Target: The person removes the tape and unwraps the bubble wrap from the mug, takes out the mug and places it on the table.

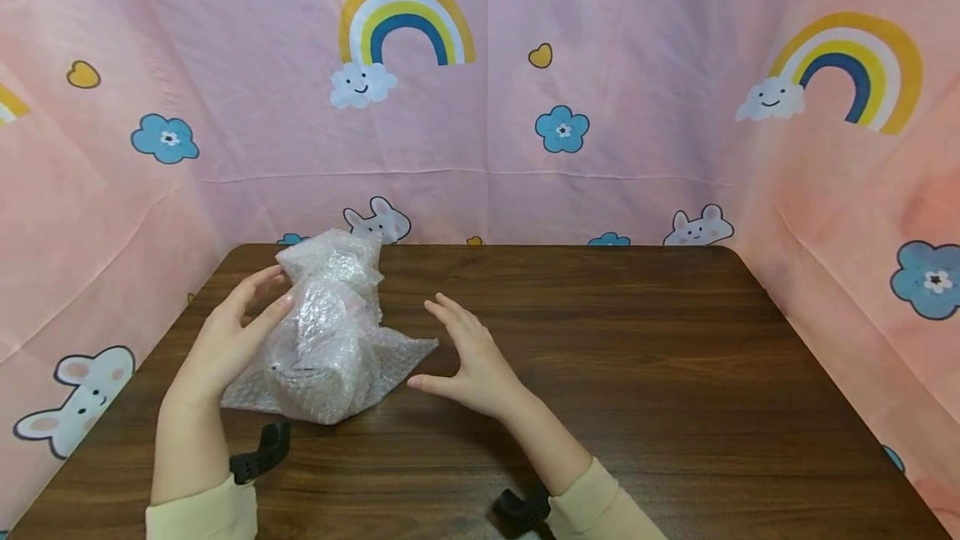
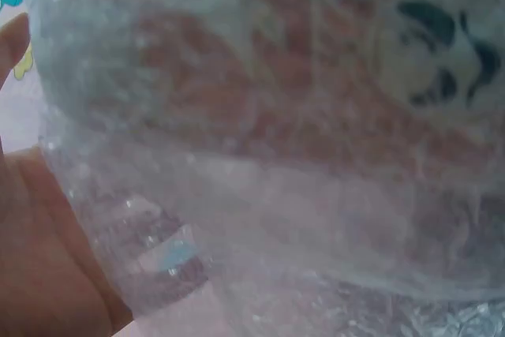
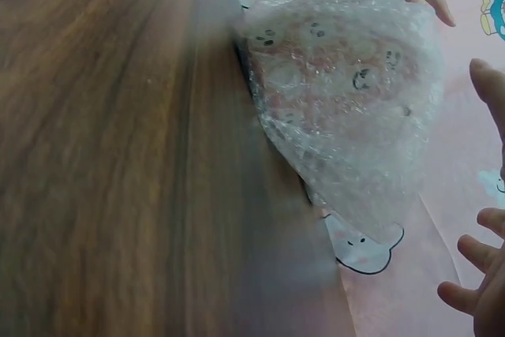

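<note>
A bundle of clear bubble wrap (image 1: 322, 332) sits on the left part of the table, loose flaps spreading at both sides of its base. Through the wrap in the left wrist view shows a reddish item (image 2: 213, 76) with a black-and-white animal face; its kind cannot be made out. My left hand (image 1: 221, 340) is at the bundle's left side, fingers spread and slightly bent, close against the wrap; whether the fingertips touch is unclear. Apart from the bundle, to its right, my right hand (image 1: 480, 369) hovers over the table with fingers extended and thumb spread, holding nothing.
The dark wooden table (image 1: 637, 373) extends right of the hands. Pink patterned cloth (image 1: 637, 65) hangs behind it and along both sides. Black wrist-worn devices (image 1: 262, 452) sit at both wrists, near the light yellow sleeves (image 1: 202, 515).
</note>
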Motion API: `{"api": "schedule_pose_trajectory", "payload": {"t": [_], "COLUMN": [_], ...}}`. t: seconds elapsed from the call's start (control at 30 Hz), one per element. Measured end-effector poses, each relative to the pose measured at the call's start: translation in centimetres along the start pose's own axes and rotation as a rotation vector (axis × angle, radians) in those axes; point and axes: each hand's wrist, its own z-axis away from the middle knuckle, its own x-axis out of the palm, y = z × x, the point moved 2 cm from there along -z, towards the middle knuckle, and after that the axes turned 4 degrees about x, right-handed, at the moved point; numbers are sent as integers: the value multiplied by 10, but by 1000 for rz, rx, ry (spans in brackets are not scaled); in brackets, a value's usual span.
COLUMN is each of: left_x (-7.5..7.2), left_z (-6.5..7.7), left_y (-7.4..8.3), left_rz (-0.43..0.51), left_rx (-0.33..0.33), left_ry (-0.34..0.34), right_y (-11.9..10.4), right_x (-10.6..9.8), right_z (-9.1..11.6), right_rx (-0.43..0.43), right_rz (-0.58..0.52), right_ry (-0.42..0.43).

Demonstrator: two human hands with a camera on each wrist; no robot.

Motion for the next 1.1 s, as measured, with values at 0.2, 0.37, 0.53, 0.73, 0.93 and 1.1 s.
{"api": "schedule_pose_trajectory", "payload": {"t": [0.2,0.37,0.53,0.73,0.93,1.1], "left_x": [-4,-5,-6,-8,-7,-7], "left_z": [-1,-1,2,6,8,10], "left_y": [-11,-22,-33,-44,-53,-60], "left_rz": [12,4,26,72,143,204], "left_rx": [-38,-48,-58,-68,-99,-108], "left_ry": [-37,-65,-123,-204,-289,-319], "right_y": [-1,-2,-5,-7,-6,-5], "right_x": [10,19,27,36,44,48], "right_z": [-4,-8,-12,-15,-15,-15], "right_rx": [-15,-19,-16,1,14,13], "right_rz": [9,40,53,55,43,60], "right_ry": [-13,-19,-23,-39,-59,-66]}}
